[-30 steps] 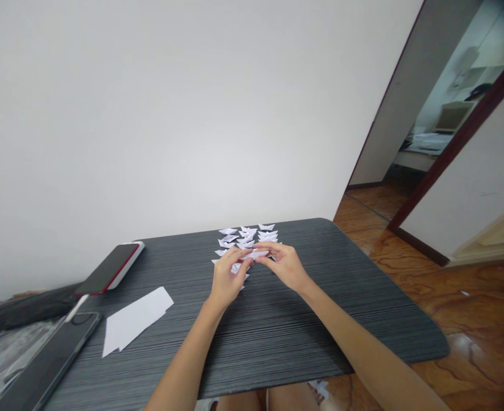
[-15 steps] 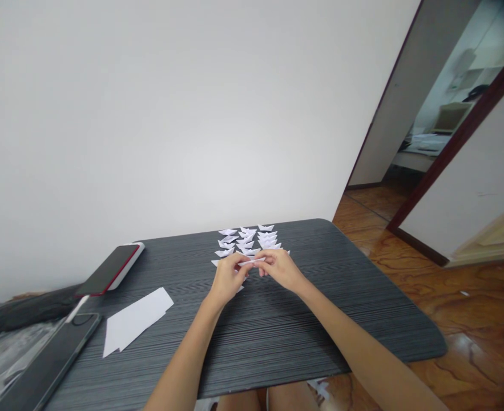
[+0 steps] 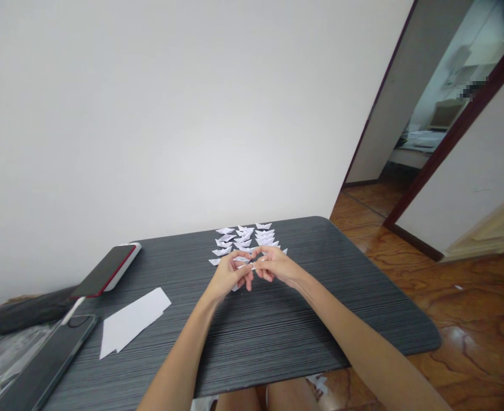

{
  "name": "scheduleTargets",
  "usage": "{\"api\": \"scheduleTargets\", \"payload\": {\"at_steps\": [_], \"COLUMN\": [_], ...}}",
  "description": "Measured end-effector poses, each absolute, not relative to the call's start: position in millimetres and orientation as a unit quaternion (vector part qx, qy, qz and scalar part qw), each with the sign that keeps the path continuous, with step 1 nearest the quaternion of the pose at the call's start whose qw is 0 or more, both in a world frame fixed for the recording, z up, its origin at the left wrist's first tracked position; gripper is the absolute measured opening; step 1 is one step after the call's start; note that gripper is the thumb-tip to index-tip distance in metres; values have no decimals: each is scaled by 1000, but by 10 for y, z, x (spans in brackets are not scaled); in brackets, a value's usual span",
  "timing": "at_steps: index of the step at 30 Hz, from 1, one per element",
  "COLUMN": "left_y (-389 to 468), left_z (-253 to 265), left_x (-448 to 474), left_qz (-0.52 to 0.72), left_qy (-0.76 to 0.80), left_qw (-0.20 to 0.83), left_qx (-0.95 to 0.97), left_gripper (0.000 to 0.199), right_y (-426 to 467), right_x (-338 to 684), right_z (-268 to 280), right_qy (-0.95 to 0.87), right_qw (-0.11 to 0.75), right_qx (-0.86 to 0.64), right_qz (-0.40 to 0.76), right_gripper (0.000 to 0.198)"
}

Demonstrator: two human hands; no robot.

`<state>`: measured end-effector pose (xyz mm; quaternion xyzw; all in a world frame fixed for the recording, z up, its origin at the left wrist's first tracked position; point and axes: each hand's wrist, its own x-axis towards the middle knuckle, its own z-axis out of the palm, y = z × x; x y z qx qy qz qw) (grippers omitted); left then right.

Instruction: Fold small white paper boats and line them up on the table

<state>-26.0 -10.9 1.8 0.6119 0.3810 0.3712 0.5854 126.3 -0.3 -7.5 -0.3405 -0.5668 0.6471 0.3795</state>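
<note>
1. The left hand [image 3: 230,274] and the right hand [image 3: 278,266] met just above the dark grey, streaky surface [image 3: 303,337]. A small, folded white paper piece [image 3: 253,266] was between their thumbs.
2. The step looked like working the little folds. It called for soft pinches close to the crease, because thin paper could tear or bend in the wrong spot.
3. Both sides needed the same gentle push, or the paper might turn out crooked.
4. Small white paper boats [image 3: 243,244] stood in rough lines just past the hands. Small moves were best, since a big swing could knock them.
5. The arms reached in from the near edge and leaned toward each other. The pointing fingers bent over the top like a little roof. The thumbs aimed at each other below, and the other fingers curled under.
6. The fingers of both hands seemed pinched on the paper piece, but they hid most of it, so its full shape was hard to tell.
7. Flat white paper sheets [image 3: 134,319] lay off to the left, well apart from both hands.
</note>
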Motion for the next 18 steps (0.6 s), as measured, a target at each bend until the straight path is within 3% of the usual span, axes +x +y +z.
{"api": "scheduleTargets", "payload": {"at_steps": [3,11,18], "left_y": [-133,-150,-131], "left_z": [59,74,50], "left_x": [-263,-292,-330], "left_qz": [380,366,291], "left_qy": [355,361,422], "left_qw": [596,575,518], "left_qx": [612,637,685], "left_gripper": [33,28,29], "right_y": [-46,-52,-39], "right_x": [1255,1301,1324], "right_z": [-39,-30,-51], "right_qy": [-578,-646,-658], "right_qw": [386,360,354], "right_qx": [-302,-314,-349], "right_qz": [653,595,566], "right_gripper": [21,6,10]}}
